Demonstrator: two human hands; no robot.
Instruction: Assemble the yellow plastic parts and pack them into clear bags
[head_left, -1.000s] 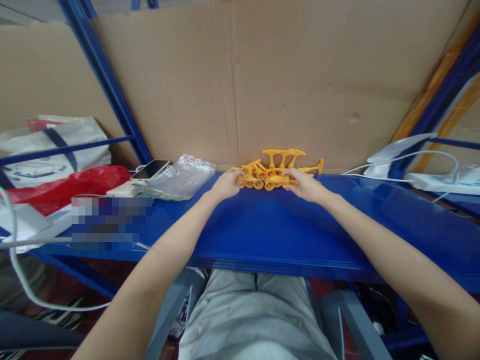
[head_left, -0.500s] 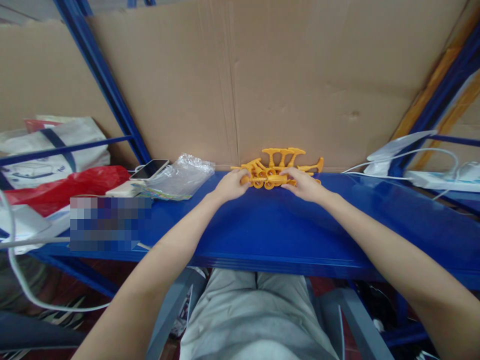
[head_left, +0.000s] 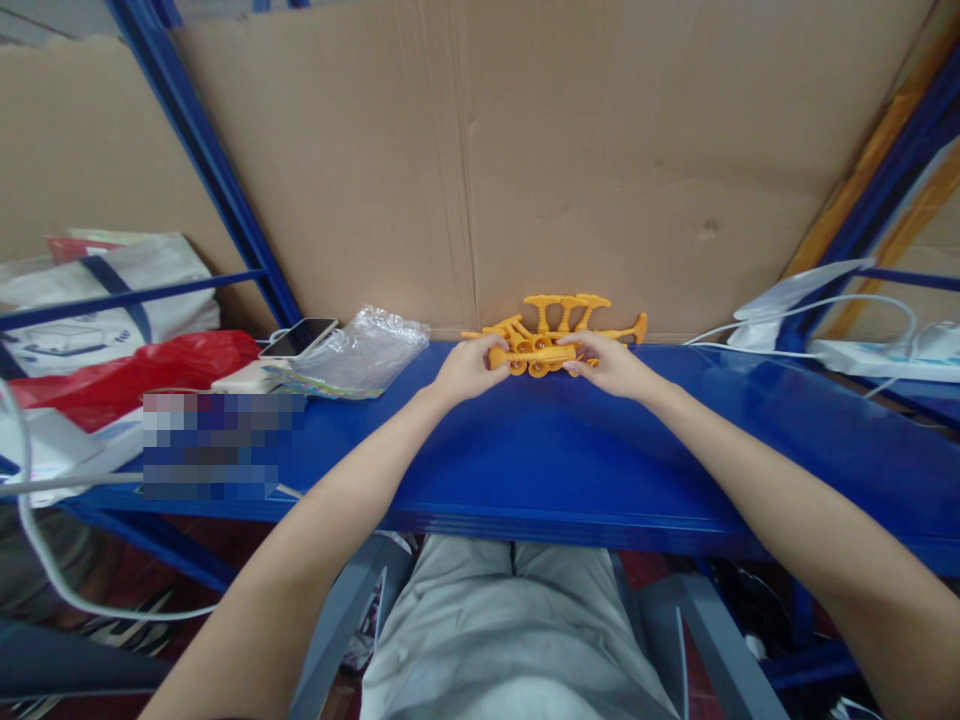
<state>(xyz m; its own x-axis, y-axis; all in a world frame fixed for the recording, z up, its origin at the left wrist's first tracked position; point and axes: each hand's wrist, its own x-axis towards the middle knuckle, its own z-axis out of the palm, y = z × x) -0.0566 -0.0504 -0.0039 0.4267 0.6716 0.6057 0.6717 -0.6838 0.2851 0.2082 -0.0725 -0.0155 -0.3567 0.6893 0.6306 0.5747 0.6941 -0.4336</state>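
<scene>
At the desk's far edge, against the cardboard, both grips are closed on one orange plastic piece: left hand and right hand pinching its ends. It looks like fitting or separating parts; the next move likely needs a steady pull or twist.

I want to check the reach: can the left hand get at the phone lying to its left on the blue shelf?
Probably yes. The left hand holds the orange plastic parts; only a crumpled clear bag lies between it and the phone.
</scene>
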